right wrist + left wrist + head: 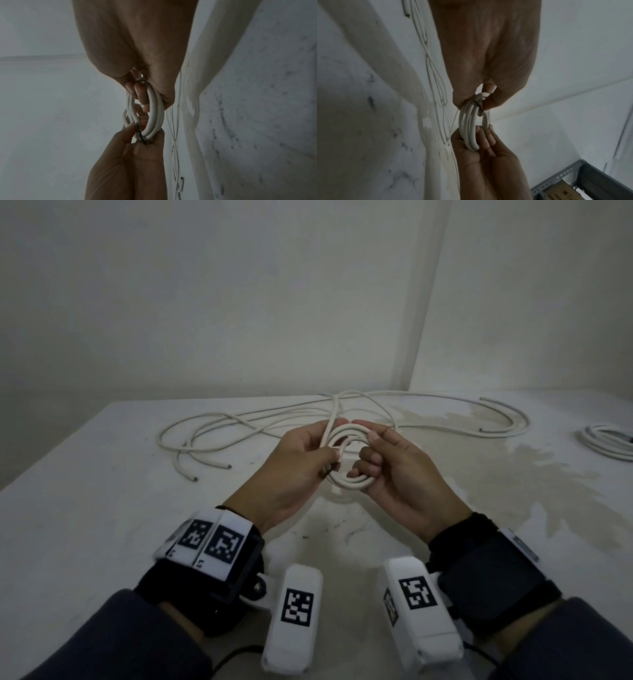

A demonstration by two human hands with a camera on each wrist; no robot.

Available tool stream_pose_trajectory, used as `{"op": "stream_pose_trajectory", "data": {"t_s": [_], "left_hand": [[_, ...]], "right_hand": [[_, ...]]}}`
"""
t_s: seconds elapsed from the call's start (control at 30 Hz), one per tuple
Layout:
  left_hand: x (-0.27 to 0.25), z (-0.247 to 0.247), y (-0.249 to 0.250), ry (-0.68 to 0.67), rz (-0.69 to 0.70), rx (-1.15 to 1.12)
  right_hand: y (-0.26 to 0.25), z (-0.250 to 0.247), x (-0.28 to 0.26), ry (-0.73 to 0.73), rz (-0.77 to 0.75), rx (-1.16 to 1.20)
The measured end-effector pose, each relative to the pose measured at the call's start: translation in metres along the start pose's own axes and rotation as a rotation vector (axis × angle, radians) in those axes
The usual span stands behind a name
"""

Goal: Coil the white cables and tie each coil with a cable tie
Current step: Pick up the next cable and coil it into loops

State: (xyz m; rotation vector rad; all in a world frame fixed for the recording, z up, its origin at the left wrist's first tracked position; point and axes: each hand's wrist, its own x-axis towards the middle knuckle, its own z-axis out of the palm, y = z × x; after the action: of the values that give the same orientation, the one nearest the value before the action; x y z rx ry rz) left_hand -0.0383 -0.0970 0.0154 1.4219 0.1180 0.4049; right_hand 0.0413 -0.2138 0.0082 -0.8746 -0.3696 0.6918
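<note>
White cable coil (347, 455) held above the table (102, 474) at centre: left hand (294, 470) pinches its 9 o'clock side, right hand (397, 474) grips 3 o'clock. Wrist markers carry no legible writing.

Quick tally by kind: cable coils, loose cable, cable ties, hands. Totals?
White cable coils: 2, one held by the left hand and right hand, one on the white table at far right.
Loose white cable, uncoiled tangle on the table: 1; strand count unclear.
Thin dark cable ties: 1, on the held coil.
Hands: 2.
Total: 6.
</note>
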Motion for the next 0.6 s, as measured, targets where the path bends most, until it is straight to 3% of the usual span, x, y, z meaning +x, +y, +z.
{"op": "stream_pose_trajectory", "data": {"t_s": [0.17,0.43,0.6], "left_hand": [[0.000,0.001,-0.005,-0.023,-0.027,0.233],[-0.002,0.003,0.000,0.013,-0.079,0.081],[-0.004,0.001,0.002,0.070,-0.043,0.249]], "right_hand": [[0.002,0.005,-0.002,-0.012,0.007,-0.023],[0.003,0.009,-0.005,-0.021,0.038,-0.104],[0.000,0.010,-0.007,-0.068,0.051,-0.151]]}}
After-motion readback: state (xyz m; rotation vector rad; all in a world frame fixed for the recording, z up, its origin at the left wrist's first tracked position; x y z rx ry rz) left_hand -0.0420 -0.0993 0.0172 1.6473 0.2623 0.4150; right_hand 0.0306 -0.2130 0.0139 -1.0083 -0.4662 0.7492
